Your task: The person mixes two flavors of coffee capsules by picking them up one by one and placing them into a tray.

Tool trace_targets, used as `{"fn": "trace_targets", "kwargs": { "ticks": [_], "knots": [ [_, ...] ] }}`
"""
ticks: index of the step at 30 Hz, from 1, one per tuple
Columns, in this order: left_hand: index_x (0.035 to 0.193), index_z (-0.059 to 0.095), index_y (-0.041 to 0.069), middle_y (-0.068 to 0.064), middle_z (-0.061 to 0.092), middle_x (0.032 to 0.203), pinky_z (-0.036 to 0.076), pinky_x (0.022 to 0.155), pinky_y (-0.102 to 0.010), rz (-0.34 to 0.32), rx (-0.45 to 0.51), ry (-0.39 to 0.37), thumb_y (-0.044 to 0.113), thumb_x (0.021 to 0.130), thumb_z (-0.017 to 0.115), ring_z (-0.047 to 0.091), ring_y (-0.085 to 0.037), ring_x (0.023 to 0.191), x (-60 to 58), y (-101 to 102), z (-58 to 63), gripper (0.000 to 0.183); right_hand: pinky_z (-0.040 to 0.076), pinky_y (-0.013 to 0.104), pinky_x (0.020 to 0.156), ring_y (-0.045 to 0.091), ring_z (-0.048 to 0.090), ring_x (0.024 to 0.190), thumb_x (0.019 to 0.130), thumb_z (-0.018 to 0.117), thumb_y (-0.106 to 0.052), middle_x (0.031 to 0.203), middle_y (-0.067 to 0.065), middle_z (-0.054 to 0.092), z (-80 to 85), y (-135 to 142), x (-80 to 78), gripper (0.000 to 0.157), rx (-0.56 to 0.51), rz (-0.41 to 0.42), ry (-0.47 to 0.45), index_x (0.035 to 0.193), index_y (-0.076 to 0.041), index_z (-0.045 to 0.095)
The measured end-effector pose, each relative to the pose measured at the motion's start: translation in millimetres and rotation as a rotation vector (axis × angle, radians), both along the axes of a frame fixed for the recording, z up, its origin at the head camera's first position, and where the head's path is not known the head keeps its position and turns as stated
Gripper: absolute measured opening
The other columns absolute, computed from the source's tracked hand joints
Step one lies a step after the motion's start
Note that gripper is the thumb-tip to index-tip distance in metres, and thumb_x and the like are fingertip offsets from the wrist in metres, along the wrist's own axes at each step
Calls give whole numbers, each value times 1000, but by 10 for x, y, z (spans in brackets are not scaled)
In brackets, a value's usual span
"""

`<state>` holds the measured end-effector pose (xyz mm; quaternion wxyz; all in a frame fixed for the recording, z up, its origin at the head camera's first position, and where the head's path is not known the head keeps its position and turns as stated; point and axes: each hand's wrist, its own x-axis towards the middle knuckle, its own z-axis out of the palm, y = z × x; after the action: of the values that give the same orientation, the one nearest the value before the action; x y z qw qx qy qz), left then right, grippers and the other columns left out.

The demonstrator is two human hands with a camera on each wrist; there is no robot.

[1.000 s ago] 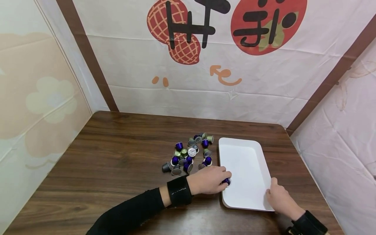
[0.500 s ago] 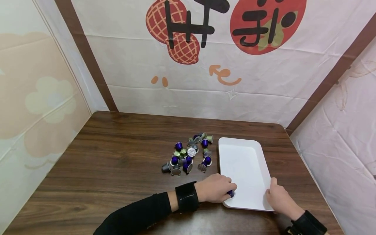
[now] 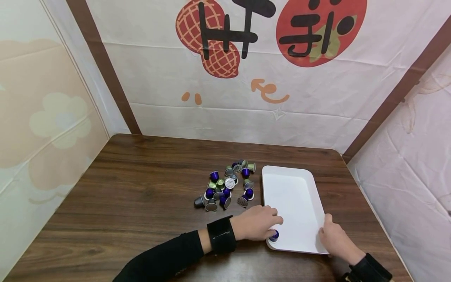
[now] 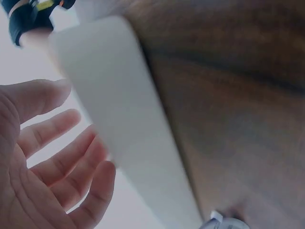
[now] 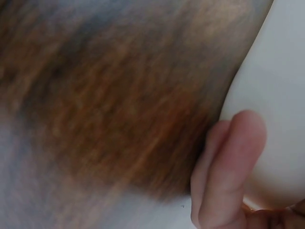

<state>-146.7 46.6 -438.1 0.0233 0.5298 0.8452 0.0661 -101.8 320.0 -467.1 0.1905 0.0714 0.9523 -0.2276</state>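
A dark blue coffee capsule (image 3: 274, 236) stands inside the near left corner of the white tray (image 3: 292, 203). Just above it is my left hand (image 3: 256, 223), its fingertips over the tray's left rim. The left wrist view shows that hand (image 4: 62, 167) with fingers parted and nothing between them. On the opposite side, my right hand (image 3: 337, 239) grips the tray's right edge near the front corner. In the right wrist view, fingers (image 5: 233, 167) lie against the tray's rim (image 5: 233, 90).
Left of the tray lies a loose cluster of blue, green and grey coffee capsules (image 3: 218, 192). A pair of capsules (image 3: 245, 197) sits between the cluster and the tray. The dark wooden table (image 3: 141, 188) meets a printed cloth (image 3: 225, 121) behind and at both sides.
My left hand has moved right and toward me with a blue capsule over the tray's left rim, then let go of it in the near corner. The right hand keeps its place.
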Motion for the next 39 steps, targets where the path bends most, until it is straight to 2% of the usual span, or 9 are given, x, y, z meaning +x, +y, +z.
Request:
{"fn": "trace_targets", "kwargs": {
  "ticks": [2,7,9,15,20,25,31,36,39],
  "knots": [
    [115,62,20,5,59,99,43,71,-18,26,28,33,30,92,61,55,-7,86,-35,-84,47,25,43,33,44,20,54,46,96,36,-4,67,15,49,-7,-1,3,37,-5,-2,-4,120,15,16],
    [94,65,18,7,55,83,42,63,-23,119,67,84,19,90,59,52,-8,73,-133,-381,145,7,43,33,44,20,54,47,96,35,-4,68,15,49,-25,1,15,36,-13,-8,-9,120,15,16],
    [87,64,18,7,53,78,41,59,-23,161,61,77,18,89,59,51,-7,69,-171,-520,152,5,43,33,44,20,54,46,96,35,-4,68,16,49,-32,0,22,35,-13,-11,-11,119,14,17],
    [81,63,17,7,49,73,39,52,-25,271,48,27,17,90,59,47,-8,62,-242,-989,138,10,44,33,44,20,54,47,96,36,-4,69,17,49,-50,-9,32,33,-20,-15,-17,118,13,18],
    [87,64,12,2,48,77,39,53,-28,382,46,-9,11,85,61,44,-12,63,-285,-1366,144,4,44,33,43,20,54,46,96,35,-4,69,17,49,-39,-12,39,33,-11,-20,-10,118,13,17],
    [106,63,12,-3,48,86,39,56,-31,480,-22,-75,12,84,65,44,-15,68,-277,-1647,114,23,42,33,43,20,53,43,97,34,-4,66,15,49,-48,0,49,33,-22,-1,7,119,13,17],
    [114,61,10,-7,45,87,39,58,-34,502,-33,-156,13,85,68,45,-19,69,-264,-1789,19,30,41,33,42,20,52,41,96,31,-4,63,14,49,-36,28,56,30,-42,30,37,117,13,18],
    [114,61,8,-7,44,86,38,58,-33,503,-26,-186,12,86,68,43,-18,66,-291,-1811,-28,29,41,33,42,20,52,41,96,32,-4,63,15,49,-20,30,41,29,-26,28,37,116,12,18],
    [116,61,8,-8,48,88,41,60,-34,510,-35,-200,12,86,68,45,-18,68,-299,-1823,-40,31,42,33,42,20,52,41,96,32,-4,64,15,49,-7,25,35,29,-27,22,32,116,12,18]
  ]
}}
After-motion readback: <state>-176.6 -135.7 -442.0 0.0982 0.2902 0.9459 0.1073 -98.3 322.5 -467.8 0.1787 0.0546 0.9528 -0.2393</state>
